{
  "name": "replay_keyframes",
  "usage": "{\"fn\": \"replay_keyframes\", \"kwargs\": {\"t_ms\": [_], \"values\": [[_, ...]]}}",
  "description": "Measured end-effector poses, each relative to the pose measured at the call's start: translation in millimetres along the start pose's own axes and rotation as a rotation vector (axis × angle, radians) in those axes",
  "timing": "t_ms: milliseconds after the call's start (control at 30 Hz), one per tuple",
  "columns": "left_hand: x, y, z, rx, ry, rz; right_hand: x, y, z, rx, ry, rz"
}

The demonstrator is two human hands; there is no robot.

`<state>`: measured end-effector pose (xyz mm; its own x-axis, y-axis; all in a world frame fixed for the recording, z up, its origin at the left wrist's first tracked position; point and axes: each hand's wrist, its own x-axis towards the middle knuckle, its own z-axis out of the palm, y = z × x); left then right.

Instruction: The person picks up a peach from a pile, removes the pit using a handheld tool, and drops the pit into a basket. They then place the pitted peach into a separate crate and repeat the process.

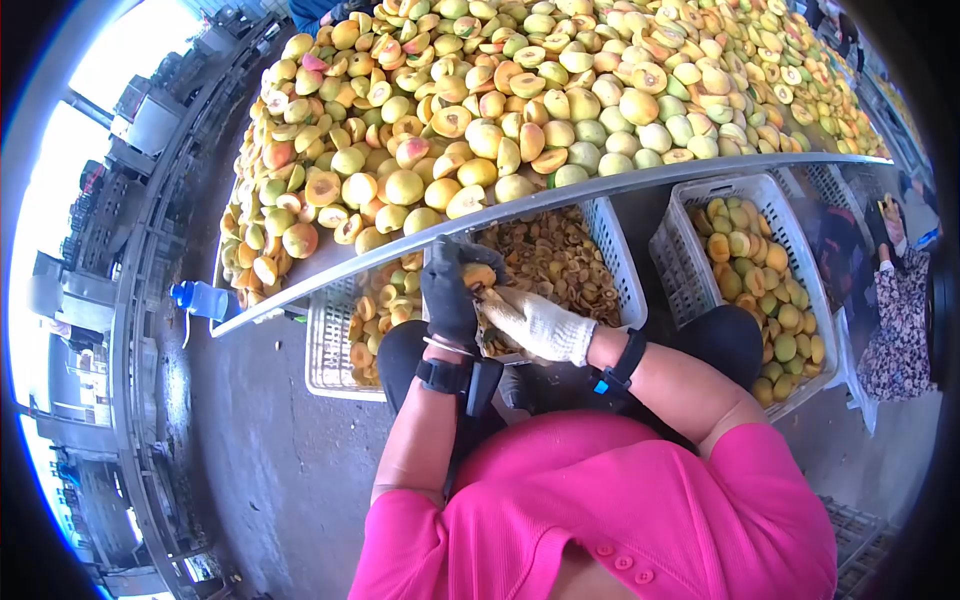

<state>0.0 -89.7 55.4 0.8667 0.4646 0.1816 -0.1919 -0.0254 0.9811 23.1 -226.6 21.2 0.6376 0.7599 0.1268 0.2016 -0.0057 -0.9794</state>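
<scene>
Wearing a dark glove, my left hand (449, 292) is closed around a peach half (479, 274) just below the table's metal edge. My right hand (540, 324), in a white knitted glove, is closed and meets the fruit from the right. Something thin shows at its fingertips, too small to name. Beneath both hands stands a crate (618, 262) of brown pits or scraps. Partly behind my left arm, a white crate (330, 345) holds cut peach halves. Above the hands, a large heap of peaches (560, 95), whole and halved, covers the table.
The table's metal rim (560, 195) crosses in front of me. At right stands a crate of peaches (760, 290), with a person in patterned clothing (895, 325) beyond it. A blue-capped bottle (205, 299) is at the table's left corner. Grey floor (270, 450) lies at left.
</scene>
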Motion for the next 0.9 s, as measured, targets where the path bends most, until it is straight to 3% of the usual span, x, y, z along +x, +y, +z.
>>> {"fn": "replay_keyframes", "kwargs": {"t_ms": [67, 133, 200, 267, 333, 500, 600, 900], "values": [[2, -7, -1, 0.016, -0.003, -0.011, -5, 22, 7, -0.003, 0.026, -0.041], [4, -11, -5, -0.095, -0.029, -0.114, -5, -5, -8, 0.436, -0.203, 0.464], [5, -13, -12, -0.335, -0.081, -0.313, -4, -1, -12, 0.559, -0.287, 0.544], [4, -13, -12, -0.102, -0.102, -0.198, -6, -14, -17, 0.586, -0.339, 0.618], [2, -16, -14, 0.026, -0.148, -0.122, -5, 18, -2, 0.426, -0.248, 0.321], [-1, -24, -17, -0.107, -0.228, -0.053, -9, -19, -14, 0.773, -0.385, 0.685], [-4, -17, -13, -0.550, -0.136, -0.284, -8, -16, -10, 0.974, -0.432, 0.729], [8, -21, -11, -0.880, -0.162, -0.387, -5, -7, -16, 1.378, -0.538, 0.661]]}}
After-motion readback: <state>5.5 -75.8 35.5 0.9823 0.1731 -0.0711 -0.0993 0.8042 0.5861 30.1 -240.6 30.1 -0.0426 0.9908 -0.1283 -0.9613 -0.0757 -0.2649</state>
